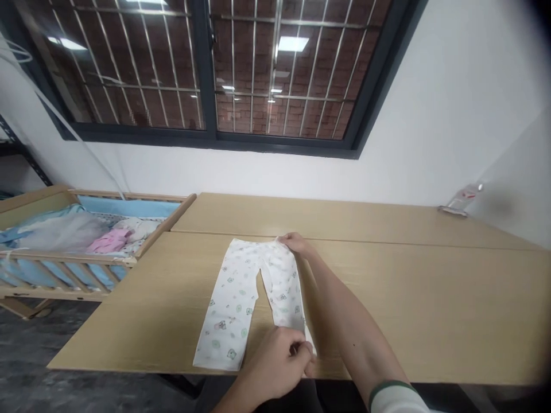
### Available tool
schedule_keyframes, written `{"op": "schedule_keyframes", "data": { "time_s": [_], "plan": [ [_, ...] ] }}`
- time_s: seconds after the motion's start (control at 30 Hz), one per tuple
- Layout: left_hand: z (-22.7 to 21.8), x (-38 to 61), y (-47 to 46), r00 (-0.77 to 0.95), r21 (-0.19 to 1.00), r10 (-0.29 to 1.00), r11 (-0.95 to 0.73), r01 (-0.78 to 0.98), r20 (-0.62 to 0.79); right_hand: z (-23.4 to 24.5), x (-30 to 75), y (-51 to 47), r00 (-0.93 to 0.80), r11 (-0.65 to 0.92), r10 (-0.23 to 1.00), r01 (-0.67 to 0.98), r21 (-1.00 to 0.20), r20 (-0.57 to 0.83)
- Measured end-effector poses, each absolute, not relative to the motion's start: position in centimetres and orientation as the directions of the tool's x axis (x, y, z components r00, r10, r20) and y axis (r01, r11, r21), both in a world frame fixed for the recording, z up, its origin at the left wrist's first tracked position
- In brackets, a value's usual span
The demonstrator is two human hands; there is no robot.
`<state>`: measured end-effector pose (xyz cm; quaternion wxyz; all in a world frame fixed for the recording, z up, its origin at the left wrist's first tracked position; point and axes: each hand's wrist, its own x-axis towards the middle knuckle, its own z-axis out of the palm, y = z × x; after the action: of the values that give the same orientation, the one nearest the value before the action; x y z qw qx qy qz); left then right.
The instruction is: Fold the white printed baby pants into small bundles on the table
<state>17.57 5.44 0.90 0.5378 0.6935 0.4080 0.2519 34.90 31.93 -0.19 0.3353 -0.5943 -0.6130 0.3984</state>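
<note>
A small pair of white baby trousers (241, 292) with a green and grey print lies flat on the wooden table (430, 287), waistband away from me, legs toward me. My right hand (295, 242) reaches to the far right corner of the waistband and pinches it. My left hand (278, 364) is closed on the cuff of the right trouser leg near the table's front edge. The left trouser leg lies free on the tabletop.
A wooden baby cot (86, 241) with blue padding and pink and white clothes stands against the table's left side. A small clear plastic bag (462, 199) lies at the far right by the wall. A barred window (206, 69) sits above.
</note>
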Motion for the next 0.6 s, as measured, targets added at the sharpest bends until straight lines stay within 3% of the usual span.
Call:
{"op": "schedule_keyframes", "data": {
  "time_s": [0.23,0.6],
  "plan": [
    [1.6,12.2,3.8,0.452,0.994,0.891,0.006,0.105,-0.053,1.9,28.9,33.5,-0.048,0.052,0.998,0.500,-0.865,0.032],
    [-1.2,3.7,1.4,0.171,0.930,0.974,0.078,0.360,-0.148,-0.7,17.1,33.8,0.021,0.027,0.997,0.771,-0.636,0.068]
  ]
}}
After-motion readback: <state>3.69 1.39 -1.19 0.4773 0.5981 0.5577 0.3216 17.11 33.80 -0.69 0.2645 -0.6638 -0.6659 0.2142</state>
